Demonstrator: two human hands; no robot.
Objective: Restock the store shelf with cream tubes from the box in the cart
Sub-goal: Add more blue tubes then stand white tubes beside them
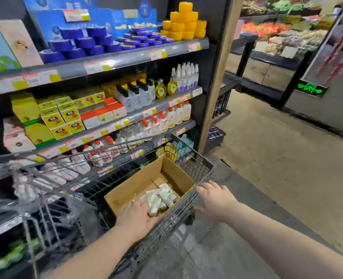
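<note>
Nearest, at 6 o'clock, the left hand [135, 216] and right hand [215, 200] are resting at the cart [196, 165], which is standing just beside the store shelf [126, 122] filling the frame from 9 to 12 o'clock. Inside the cart's wire basket a cardboard box [142, 178] is sitting open-topped, its long side running from 8 to 2 o'clock. Cream tubes [161, 198] are lying flat in a loose pile at the box's near end, most with long axes running roughly 7 to 1 o'clock; blur is hiding which end is the cap. The left grip is lying on the pile's near edge, touching the tubes, but I cannot tell whether it is closing on one. The right grip is spread wide, holding nothing, fingertips sitting at the cart's rim by the box's right corner.
</note>
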